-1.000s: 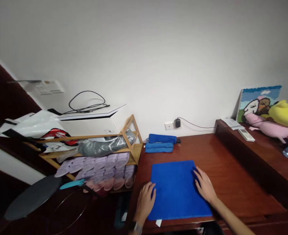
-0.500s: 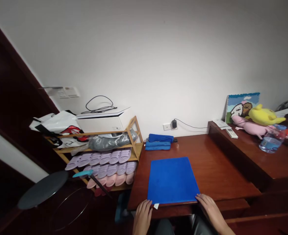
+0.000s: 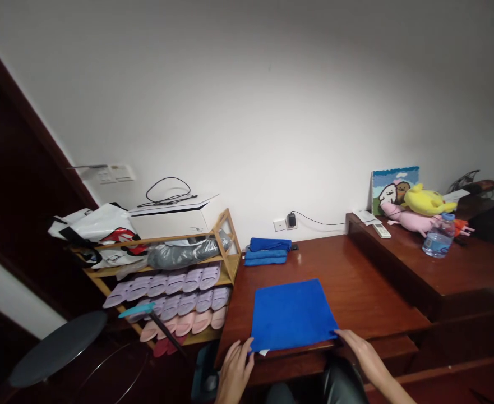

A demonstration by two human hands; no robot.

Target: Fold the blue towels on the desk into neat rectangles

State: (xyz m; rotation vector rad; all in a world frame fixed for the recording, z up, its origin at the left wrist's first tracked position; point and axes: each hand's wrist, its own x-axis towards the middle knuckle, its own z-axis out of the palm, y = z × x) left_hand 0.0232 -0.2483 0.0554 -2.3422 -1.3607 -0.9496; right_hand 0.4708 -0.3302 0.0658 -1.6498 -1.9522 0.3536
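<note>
A flat blue cloth (image 3: 292, 314) lies spread on the dark red wooden desk (image 3: 356, 280), near its front edge. My left hand (image 3: 235, 370) rests at the cloth's near left corner, fingers pinching the edge. My right hand (image 3: 358, 349) touches the near right corner, fingers closed on the edge. A small white tag (image 3: 263, 353) sticks out at the cloth's near left corner. Folded blue cloths (image 3: 268, 251) are stacked at the back of the desk by the wall.
A bamboo rack (image 3: 175, 280) with rows of slippers, a white box and bags stands left. A dark round stool (image 3: 57, 348) is at the lower left. On a raised shelf at the right: plush toys (image 3: 419, 210), a water bottle (image 3: 439, 237), a remote (image 3: 382, 229).
Both hands slid from the cloth's sides back to its near corners at the desk's front edge. The camera has pulled back and shows more of the room to the right.
</note>
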